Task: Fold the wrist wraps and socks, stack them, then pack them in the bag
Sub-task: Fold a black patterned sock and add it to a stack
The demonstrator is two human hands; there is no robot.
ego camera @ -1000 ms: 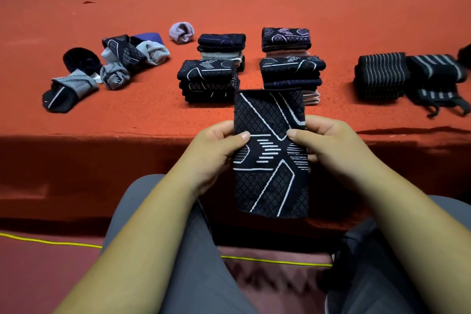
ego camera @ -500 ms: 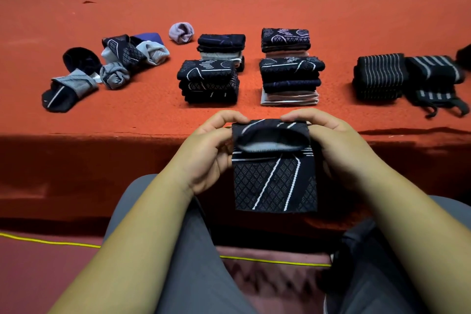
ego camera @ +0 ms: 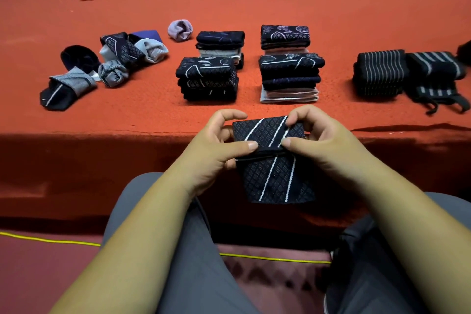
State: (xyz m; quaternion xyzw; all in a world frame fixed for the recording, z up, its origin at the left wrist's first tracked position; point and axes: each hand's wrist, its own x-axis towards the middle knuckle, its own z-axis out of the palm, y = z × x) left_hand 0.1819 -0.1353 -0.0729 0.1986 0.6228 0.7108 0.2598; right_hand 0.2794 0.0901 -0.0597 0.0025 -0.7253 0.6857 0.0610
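Note:
I hold a black sock (ego camera: 274,173) with white lines in front of the table edge, its top half folded down over the lower half. My left hand (ego camera: 216,145) pinches the fold at its left side, thumb on the front. My right hand (ego camera: 321,143) pinches the right side, fingers curled over the top edge. On the orange table (ego camera: 254,2) stand several stacks of folded socks (ego camera: 207,78), (ego camera: 290,76), (ego camera: 220,44), (ego camera: 285,37). Loose unfolded socks (ego camera: 119,58) lie at the left. Folded striped wrist wraps (ego camera: 379,72), (ego camera: 435,74) sit at the right.
A lilac rolled sock (ego camera: 180,30) lies behind the stacks. A dark object (ego camera: 465,52) shows at the right frame edge. My grey-trousered knees (ego camera: 178,250) are below the table edge, with a yellow cord (ego camera: 275,258) on the floor. A dark bag-like thing (ego camera: 369,262) sits at my right leg.
The sock was held out flat and long; its upper half has been folded down over the lower half, and both hands have moved up to pinch the fold.

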